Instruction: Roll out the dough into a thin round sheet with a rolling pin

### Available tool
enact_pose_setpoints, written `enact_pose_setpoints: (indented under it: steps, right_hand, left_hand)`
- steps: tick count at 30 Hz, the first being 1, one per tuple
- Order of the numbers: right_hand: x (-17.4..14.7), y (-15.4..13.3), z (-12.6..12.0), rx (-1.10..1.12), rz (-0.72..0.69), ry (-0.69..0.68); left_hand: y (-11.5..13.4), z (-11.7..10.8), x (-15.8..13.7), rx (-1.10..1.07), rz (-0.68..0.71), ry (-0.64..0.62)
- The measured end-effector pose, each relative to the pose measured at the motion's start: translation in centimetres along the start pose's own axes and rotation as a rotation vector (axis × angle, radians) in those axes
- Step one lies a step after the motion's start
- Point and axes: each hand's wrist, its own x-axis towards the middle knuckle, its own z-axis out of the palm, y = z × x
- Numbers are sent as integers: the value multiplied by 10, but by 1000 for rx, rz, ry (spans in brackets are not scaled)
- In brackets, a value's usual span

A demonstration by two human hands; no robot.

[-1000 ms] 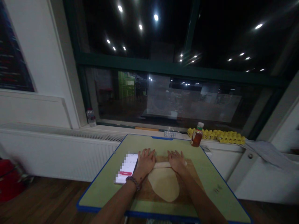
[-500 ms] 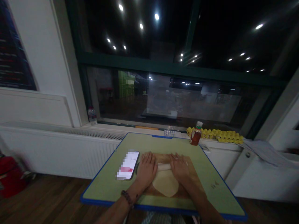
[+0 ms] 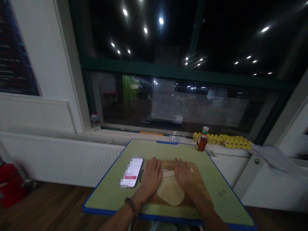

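A pale rolling pin [image 3: 168,173] lies crosswise over the far part of a flat, rounded sheet of dough [image 3: 171,192]. My left hand [image 3: 152,175] rests on the pin's left end, fingers stretched forward and palm down. On its right end my right hand [image 3: 183,173] lies the same way, fingers extended over the pin, whose tip shows just past that hand. Under the dough is a brown wooden board [image 3: 199,183]. What my palms and thumbs do underneath is hidden.
The board sits on a green folding table [image 3: 108,192] with a blue rim. A phone [image 3: 132,173] lies left of my left hand. A bottle of red-brown liquid [image 3: 201,139] stands at the far right edge. Yellow egg trays [image 3: 231,141] and a clear bottle [image 3: 95,122] are by the window.
The view has tilted up slightly, so the scene sits a little lower. Both hands stay on the rolling pin, which is very slightly farther from the dough's near edge.
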Motion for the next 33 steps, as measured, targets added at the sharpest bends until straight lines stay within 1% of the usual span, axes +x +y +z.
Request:
enact_pose_setpoints:
  steps: [1,3,5,7,8,10,12,15,18,20,22,24,26,29,33]
  right_hand:
    - [-6,1,0,-3,-11,25]
    - [-8,0,-3,-1,-1,9]
    - [6,-2,-10,12,32,-79]
    - [27,-5,-17,25,48,-178]
    - [37,-7,-21,29,48,-204]
    - [50,-8,-24,33,39,-216]
    - [49,-8,-23,34,27,-208]
    - [23,-3,-11,19,2,-139]
    - [-5,1,4,-41,-69,67]
    - [-8,3,9,-52,-94,91]
    - [4,3,8,-32,-47,10]
    - [25,3,5,-1,-3,-121]
    - [46,3,2,21,1,-170]
    - [66,2,2,27,30,-173]
    - [73,-1,0,47,57,-124]
  left_hand:
    - [1,1,-4,-4,9,15]
    - [2,1,-3,-5,7,18]
    - [1,-1,8,8,-24,-11]
    - [-2,-3,23,37,-60,-53]
    - [-4,-4,31,52,-75,-72]
    - [-6,-5,39,67,-99,-98]
    - [-6,-4,38,64,-100,-97]
    - [-2,1,21,39,-44,-38]
    - [3,5,5,18,7,39]
    - [3,7,6,19,13,52]
    - [0,9,15,30,-6,30]
    - [-4,11,31,43,-39,-5]
    - [-8,13,45,45,-66,-43]
    - [-13,15,60,46,-101,-98]
    - [-15,14,65,53,-148,-110]
